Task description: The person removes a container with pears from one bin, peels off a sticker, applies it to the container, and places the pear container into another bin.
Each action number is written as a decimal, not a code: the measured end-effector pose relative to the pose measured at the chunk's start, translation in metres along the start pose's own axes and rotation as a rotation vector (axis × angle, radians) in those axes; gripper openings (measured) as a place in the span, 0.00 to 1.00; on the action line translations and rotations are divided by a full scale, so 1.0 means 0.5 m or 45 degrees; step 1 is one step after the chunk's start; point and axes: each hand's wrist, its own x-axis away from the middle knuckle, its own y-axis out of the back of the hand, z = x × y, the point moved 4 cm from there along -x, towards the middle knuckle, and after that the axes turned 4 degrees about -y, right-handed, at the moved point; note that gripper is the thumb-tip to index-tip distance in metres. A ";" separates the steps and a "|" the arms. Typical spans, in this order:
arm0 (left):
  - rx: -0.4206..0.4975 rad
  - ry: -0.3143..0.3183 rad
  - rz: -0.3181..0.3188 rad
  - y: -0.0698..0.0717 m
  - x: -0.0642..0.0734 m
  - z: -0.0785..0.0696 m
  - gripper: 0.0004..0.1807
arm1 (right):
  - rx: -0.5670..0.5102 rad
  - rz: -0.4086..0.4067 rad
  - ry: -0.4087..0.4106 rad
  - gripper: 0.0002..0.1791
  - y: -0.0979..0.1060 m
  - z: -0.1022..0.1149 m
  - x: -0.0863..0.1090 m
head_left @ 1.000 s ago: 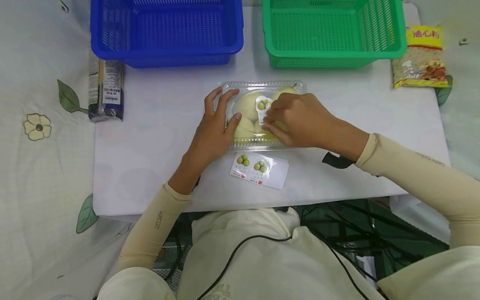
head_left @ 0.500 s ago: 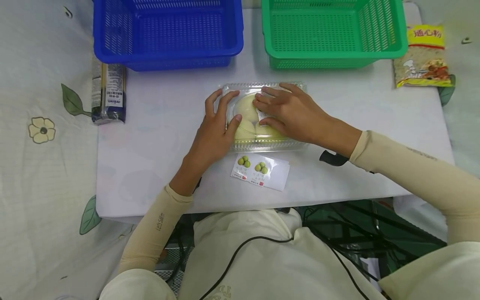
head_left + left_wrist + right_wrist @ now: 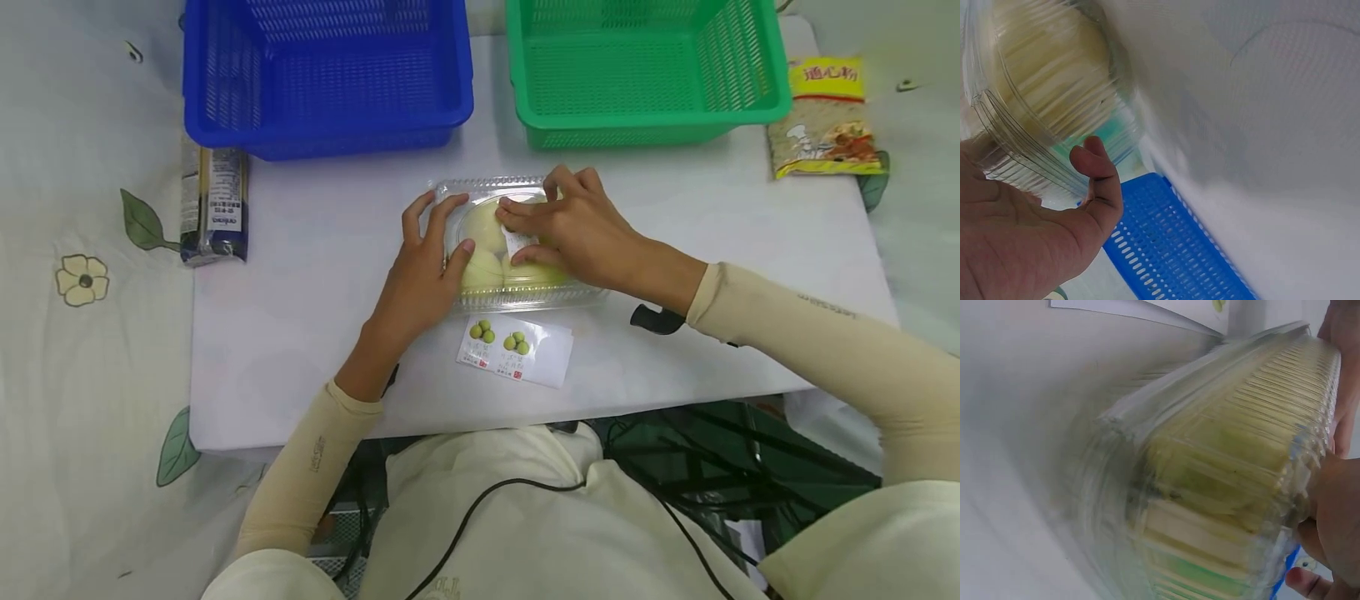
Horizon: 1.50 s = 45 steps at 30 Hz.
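A clear plastic clamshell container (image 3: 491, 298) with several pale yellow-green round fruits (image 3: 482, 271) inside lies at the middle of the table. My left hand (image 3: 418, 279) holds its left end, with the thumb and a fingertip on the lid; the left wrist view shows a finger (image 3: 1105, 187) bent against the ribbed side. A white fruit label (image 3: 516, 242) lies on the lid, partly covered by my right hand (image 3: 577, 229). The right thumb and forefinger press at the label's edges, while other fingers are raised and bent.
In front of the container lies a sheet of fruit labels (image 3: 513, 350). A blue basket (image 3: 330, 137) and a green basket (image 3: 652, 121) stand at the back. A dark package (image 3: 217, 204) lies at the left, a yellow-topped food bag (image 3: 825, 121) at the right.
The right hand has gone from pinching the label by its side to pressing it on the lid, shifting slightly left and raising other fingers. The left hand has stayed on the container.
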 end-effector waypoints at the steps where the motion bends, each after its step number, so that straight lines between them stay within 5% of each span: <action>1: 0.002 0.002 -0.003 0.001 0.003 0.006 0.32 | -0.008 0.009 0.005 0.37 -0.005 0.001 -0.003; 5: -0.020 0.034 -0.027 0.006 0.028 0.038 0.33 | -0.123 -0.013 0.041 0.37 -0.023 0.004 -0.020; 11: -0.032 0.094 -0.039 0.011 0.060 0.083 0.34 | -0.283 -0.284 -0.106 0.31 0.018 -0.061 -0.039; 18: -0.018 0.111 -0.028 -0.001 0.062 0.117 0.34 | -0.194 -0.411 -0.621 0.34 0.101 -0.307 -0.051; 22: -0.026 0.112 -0.034 -0.009 0.062 0.135 0.33 | -0.139 -0.279 -0.942 0.39 0.090 -0.459 -0.050; 25: -0.033 0.131 -0.036 -0.015 0.065 0.146 0.33 | -0.162 -0.144 -1.069 0.40 0.056 -0.539 -0.049; 29: -0.028 0.139 -0.042 -0.021 0.066 0.157 0.32 | -0.248 -0.098 -1.087 0.39 0.013 -0.590 -0.050; 33: -0.019 0.114 -0.053 -0.023 0.059 0.162 0.32 | -0.320 -0.192 -1.060 0.36 -0.011 -0.607 -0.050; 39: -0.022 0.114 -0.081 -0.021 0.050 0.163 0.32 | -0.385 -0.327 -1.006 0.33 -0.014 -0.608 -0.068; 45: -0.022 0.105 -0.116 -0.018 0.042 0.169 0.31 | -0.443 -0.356 -1.025 0.33 -0.010 -0.615 -0.090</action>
